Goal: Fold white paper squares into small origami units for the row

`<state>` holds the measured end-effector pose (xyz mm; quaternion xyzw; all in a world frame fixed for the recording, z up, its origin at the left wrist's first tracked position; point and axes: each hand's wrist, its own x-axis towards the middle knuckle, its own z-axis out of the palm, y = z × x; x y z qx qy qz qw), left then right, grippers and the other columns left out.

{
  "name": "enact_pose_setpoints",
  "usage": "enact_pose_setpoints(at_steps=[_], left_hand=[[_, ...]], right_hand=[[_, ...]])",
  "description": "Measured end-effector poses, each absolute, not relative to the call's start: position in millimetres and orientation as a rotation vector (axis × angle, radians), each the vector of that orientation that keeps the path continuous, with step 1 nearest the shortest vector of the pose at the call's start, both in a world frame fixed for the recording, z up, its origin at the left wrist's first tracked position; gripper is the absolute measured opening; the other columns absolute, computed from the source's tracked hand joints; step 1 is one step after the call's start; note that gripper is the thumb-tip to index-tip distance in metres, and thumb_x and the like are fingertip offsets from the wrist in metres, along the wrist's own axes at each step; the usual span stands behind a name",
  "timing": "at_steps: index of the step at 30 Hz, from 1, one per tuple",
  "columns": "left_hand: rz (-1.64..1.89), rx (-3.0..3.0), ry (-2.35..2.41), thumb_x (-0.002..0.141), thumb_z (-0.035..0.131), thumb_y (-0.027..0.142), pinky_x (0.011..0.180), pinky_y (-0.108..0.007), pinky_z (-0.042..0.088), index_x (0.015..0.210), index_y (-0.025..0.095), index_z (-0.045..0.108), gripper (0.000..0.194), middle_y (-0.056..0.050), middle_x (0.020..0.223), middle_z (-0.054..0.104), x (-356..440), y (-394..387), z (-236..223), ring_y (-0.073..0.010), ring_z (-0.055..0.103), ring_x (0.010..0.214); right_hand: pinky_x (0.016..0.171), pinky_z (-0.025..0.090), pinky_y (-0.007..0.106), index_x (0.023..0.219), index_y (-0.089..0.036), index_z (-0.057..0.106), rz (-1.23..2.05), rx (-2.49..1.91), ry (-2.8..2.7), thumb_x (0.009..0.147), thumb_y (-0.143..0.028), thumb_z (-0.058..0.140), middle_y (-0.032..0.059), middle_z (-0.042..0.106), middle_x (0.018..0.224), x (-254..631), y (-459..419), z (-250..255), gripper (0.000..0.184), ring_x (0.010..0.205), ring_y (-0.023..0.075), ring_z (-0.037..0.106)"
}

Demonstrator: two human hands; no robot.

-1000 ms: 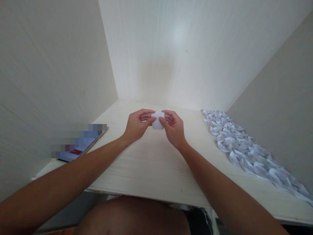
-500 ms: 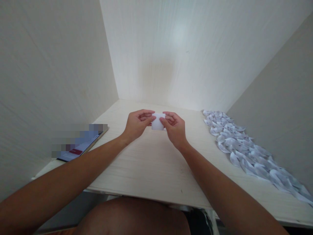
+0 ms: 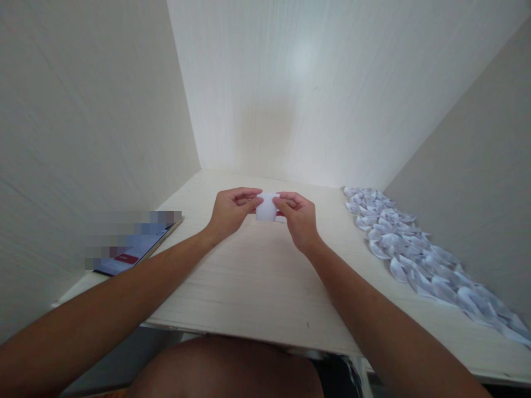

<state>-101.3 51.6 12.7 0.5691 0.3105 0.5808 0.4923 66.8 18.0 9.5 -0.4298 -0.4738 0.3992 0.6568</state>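
Here, both hands meet over the far half of a pale, wood-grained desk (image 3: 249, 287), with a small folded white paper (image 3: 266, 208) between them. The left hand (image 3: 232, 211) pinches the paper near its upper left corner, thumb on the face turned to the wearer, index finger reaching along the top edge behind it. The right hand (image 3: 301, 218) grips the upper right side in much the same way, its thumb bent across the front and its other fingers curled behind. On both hands the gap between thumb and forefinger is narrow, filled by the paper. A second white edge shows below the right thumb, just beside the front layer; how the layers join is too small to tell. Whether the paper's lower edge touches the desk cannot be told either.

Along the right side, near the right panel (image 3: 468, 182), lies a long, crowded band of boat-shaped folded papers (image 3: 392, 243), overlapping one another and well apart from the hands. To the left, beyond the left forearm, a phone (image 3: 143, 251) lies beside the left panel (image 3: 91, 110), its screen lit and partly pixelated, with a dark red block near its closer end. A back panel (image 3: 269, 72) rises behind the desk, and a bare leg (image 3: 224, 367) shows below the front edge.
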Motion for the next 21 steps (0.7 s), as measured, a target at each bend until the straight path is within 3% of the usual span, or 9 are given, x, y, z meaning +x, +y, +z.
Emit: enact_pose_setpoints(at_steps=[21], left_hand=[[1.379,1.450,0.791,0.058,0.097,0.049,0.076,-0.043,0.069,0.089,0.013,0.084,0.049,-0.011,0.084,0.082,-102.8,52.3,10.5,-0.0269,0.078,0.078]], right_hand=[[0.077,0.054,0.034,0.077,-0.020,0.075,0.958,-1.045,-1.123,0.070,-0.044,0.085,0.0041,0.077,0.082,69.3,18.9,7.6,0.027,0.078,0.0171,0.067]])
